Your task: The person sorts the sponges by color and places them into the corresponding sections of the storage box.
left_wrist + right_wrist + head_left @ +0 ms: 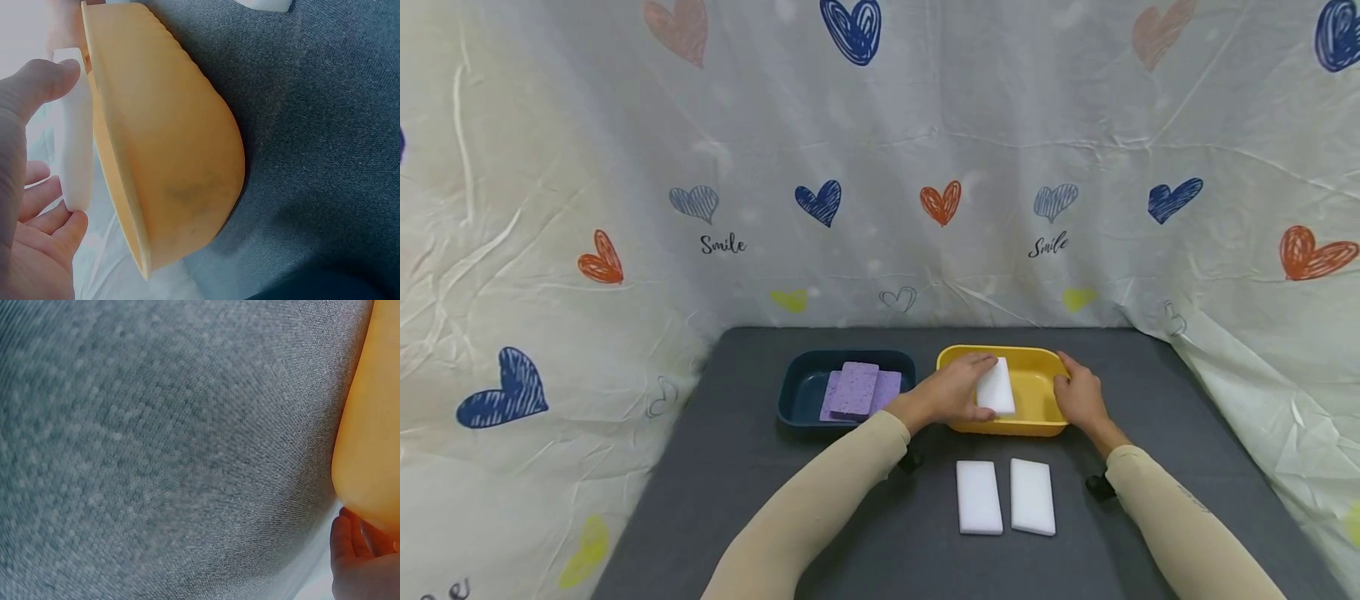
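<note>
My left hand (951, 390) grips a white sponge (996, 387) by its ends, thumb at the near end and fingertips at the far one. It is held over the left part of a yellow tray (1033, 379). In the left wrist view the sponge (76, 137) is level with the tray's rim (115, 150). At the tray's right end, my right hand (1081, 393) holds the rim, with the thumb over the edge; the right wrist view catches its fingers (342, 540) against the tray's yellow wall (369, 437).
Two more white sponges, a left one (979, 497) and a right one (1033, 497), lie side by side in front of the yellow tray. To the left, a dark blue tray (797, 392) contains purple sponges (855, 389), stacked. A heart-printed curtain (880, 108) hangs behind the grey table (737, 483).
</note>
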### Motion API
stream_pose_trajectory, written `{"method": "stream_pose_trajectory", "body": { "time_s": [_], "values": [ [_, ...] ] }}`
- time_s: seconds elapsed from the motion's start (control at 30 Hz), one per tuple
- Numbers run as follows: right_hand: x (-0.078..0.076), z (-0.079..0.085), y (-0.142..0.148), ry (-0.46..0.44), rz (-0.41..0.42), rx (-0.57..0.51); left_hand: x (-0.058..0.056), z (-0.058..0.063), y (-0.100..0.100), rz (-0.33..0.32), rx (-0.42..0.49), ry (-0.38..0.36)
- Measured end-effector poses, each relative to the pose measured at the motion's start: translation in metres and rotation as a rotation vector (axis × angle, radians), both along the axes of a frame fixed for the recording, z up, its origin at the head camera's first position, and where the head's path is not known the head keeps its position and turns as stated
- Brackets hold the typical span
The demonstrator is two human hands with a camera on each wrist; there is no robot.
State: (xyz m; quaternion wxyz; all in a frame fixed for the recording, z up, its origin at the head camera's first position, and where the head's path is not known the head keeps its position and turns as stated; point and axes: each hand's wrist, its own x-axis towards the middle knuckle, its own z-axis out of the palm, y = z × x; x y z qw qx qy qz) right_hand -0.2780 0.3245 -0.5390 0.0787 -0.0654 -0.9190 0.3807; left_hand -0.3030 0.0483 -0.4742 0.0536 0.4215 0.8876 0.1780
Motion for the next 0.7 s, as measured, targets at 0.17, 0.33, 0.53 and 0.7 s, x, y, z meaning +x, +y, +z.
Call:
{"method": "stream_pose_trajectory", "body": {
  "time_s": [0.17,0.33,0.53,0.7],
  "values": [
    [0.001,0.000,0.001,0.003,0.002,-0.006,-0.003,-0.002,0.005,0.011,-0.017,-0.015],
    [-0.001,0.002,0.001,-0.009,-0.006,0.000,-0.007,-0.008,0.011,0.014,-0.031,-0.001],
    [-0.001,0.003,0.000,-0.028,-0.013,-0.031,-0.014,-0.016,0.019,0.028,-0.026,-0.027],
    [-0.001,0.003,-0.001,-0.043,-0.016,-0.036,-0.018,-0.023,0.025,0.035,-0.038,-0.040]
  ]
}}
